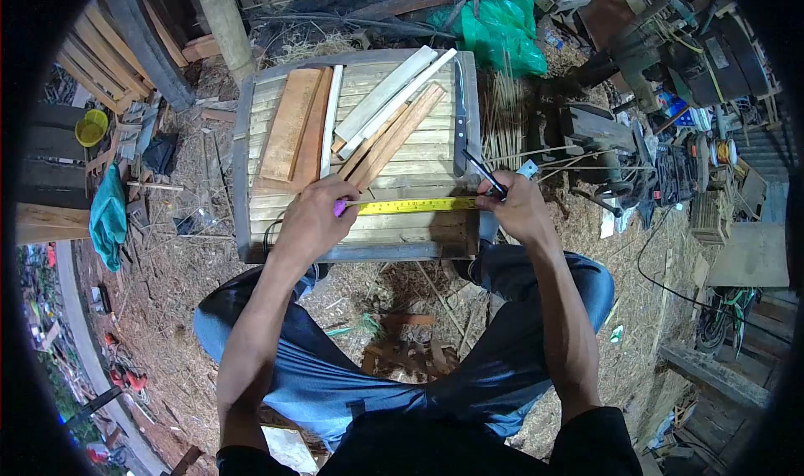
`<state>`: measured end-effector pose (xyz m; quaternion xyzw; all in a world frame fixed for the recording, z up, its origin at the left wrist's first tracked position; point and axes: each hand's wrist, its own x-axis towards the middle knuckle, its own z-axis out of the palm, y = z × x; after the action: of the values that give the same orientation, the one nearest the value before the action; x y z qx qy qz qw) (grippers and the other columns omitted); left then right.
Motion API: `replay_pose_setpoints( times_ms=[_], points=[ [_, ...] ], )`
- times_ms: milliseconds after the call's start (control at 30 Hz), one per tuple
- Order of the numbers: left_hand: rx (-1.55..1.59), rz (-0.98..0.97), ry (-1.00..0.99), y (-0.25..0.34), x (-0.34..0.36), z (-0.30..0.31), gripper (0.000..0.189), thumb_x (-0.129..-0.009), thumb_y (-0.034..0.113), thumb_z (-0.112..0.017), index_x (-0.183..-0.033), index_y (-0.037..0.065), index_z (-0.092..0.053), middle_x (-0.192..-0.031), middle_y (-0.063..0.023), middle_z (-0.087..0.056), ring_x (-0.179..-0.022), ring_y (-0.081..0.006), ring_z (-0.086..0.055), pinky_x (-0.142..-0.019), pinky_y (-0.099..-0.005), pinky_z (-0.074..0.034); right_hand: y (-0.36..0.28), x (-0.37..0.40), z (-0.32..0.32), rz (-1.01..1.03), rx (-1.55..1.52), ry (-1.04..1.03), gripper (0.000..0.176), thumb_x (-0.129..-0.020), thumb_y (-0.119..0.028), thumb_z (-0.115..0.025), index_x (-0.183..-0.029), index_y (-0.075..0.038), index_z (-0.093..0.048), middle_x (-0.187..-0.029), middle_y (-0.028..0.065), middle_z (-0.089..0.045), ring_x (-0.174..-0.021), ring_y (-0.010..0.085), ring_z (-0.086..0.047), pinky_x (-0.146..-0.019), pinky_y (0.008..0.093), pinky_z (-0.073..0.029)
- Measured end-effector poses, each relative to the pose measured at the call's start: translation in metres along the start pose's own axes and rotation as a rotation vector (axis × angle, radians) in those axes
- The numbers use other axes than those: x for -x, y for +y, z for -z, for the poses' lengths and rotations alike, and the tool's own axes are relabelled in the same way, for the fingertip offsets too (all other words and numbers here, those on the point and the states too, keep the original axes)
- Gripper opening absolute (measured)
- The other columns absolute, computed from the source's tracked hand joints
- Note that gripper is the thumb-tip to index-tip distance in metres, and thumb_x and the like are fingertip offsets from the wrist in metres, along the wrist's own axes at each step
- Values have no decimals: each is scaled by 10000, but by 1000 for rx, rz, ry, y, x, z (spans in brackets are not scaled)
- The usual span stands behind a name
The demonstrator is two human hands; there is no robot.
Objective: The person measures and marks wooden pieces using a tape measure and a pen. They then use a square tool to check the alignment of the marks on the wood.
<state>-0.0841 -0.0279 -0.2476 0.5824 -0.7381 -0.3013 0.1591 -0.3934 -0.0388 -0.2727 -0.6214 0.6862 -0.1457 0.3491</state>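
A yellow tape measure (414,205) is stretched level across the near part of a slatted wooden table (402,248). My left hand (316,216) is closed around its purple case (341,207) at the left end. At the right end, my right hand (519,205) has its fingers closed on a dark pen (483,172), beside the end of the tape. Beyond the tape lie brown boards (291,128), pale strips (389,99) and narrow brown strips (398,133). A saw with a black handle (461,141) lies along the table's right edge.
Planks (105,53) lean at the upper left, near a yellow bowl (91,128) and a teal cloth (108,216). Green plastic (502,28) lies behind the table. Machinery (620,141) and a thick beam (716,374) are on the right.
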Motion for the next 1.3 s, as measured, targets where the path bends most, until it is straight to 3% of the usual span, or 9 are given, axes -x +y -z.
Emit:
replay_pose_setpoints(
  times_ms=[633, 667, 733, 800, 900, 967, 1067, 1200, 1300],
  points=[
    [-177, -86, 97, -6, 11, -28, 274, -786, -57, -589, -1058, -34, -609, -1030, -202, -615, -1000, -364, -583, -894, -438, -478, -48, 13, 20, 251, 260, 76, 172, -904, -125, -580, -1065, -68, -606, -987, 182, -621, -892, 397, -624, -754, 483, -483],
    [-92, -81, 80, -1, 9, -21, 264, -807, -45, -585, -1070, -40, -609, -1026, -196, -622, -964, -348, -599, -871, -425, -489, -56, 11, 22, 286, 257, 77, 172, -904, -125, -580, -1065, -68, -606, -987, 182, -621, -892, 397, -624, -754, 483, -483],
    [-12, -73, 92, 6, 4, -6, 256, -829, -34, -580, -1083, -45, -609, -1021, -191, -630, -929, -331, -614, -847, -412, -501, -75, 10, 27, 551, 48, 622, 177, -904, -98, -594, -1069, -34, -581, -975, 157, -615, -854, 379, -621, -734, 438, -480],
    [335, 179, 55, 16, -4, 8, 207, -869, 0, -585, -1068, -47, -617, -997, -163, -640, -882, -235, -632, -789, -342, -508, -92, 22, 25, 512, -54, 649, 174, -918, -88, -589, -1072, -13, -561, -941, 152, -617, -833, 344, -626, -719, 390, -477],
    [837, 300, 133, 21, -14, -1, 166, -905, 4, -569, -1063, -24, -611, -946, -106, -626, -869, -142, -605, -735, -282, -495, -91, 30, -1, 408, -318, 337, 172, -931, -137, -588, -1057, -23, -561, -895, 131, -629, -747, 194, -604, -669, 339, -475],
    [1255, 295, 292, 12, -23, -27, 171, -925, -4, -544, -1089, 10, -590, -931, -76, -613, -836, -137, -589, -725, -281, -499, -108, 47, -15, 267, -273, 134, 421, -871, -286, -683, -1137, 13, -549, -970, 186, -644, -864, 283, -639, -778, 370, -489],
    [1429, 360, 375, 30, -13, -41, 124, -917, 18, -585, -1038, -5, -596, -930, -66, -610, -799, -120, -561, -733, -261, -472, -106, 45, -51, 437, -157, 283, 638, -820, -454, -705, -1178, 44, -528, -1065, 269, -627, -971, 420, -633, -829, 455, -498],
    [1499, 381, 267, 28, -9, -50, 85, -902, 55, -616, -974, 10, -619, -891, -38, -616, -781, -105, -555, -666, -258, -464, -116, 46, -51, 446, -144, 230, 670, -801, -503, -703, -1175, 28, -541, -1011, 273, -638, -923, 430, -640, -787, 470, -507],
    [1485, 407, 300, 32, -7, -45, 79, -893, 67, -633, -959, 26, -619, -883, -33, -618, -785, -102, -567, -683, -243, -478, -116, 42, -51, 383, -99, 147, 519, -810, -451, -695, -1104, -32, -602, -733, 208, -657, -727, 407, -661, -661, 464, -523]
  ],
)
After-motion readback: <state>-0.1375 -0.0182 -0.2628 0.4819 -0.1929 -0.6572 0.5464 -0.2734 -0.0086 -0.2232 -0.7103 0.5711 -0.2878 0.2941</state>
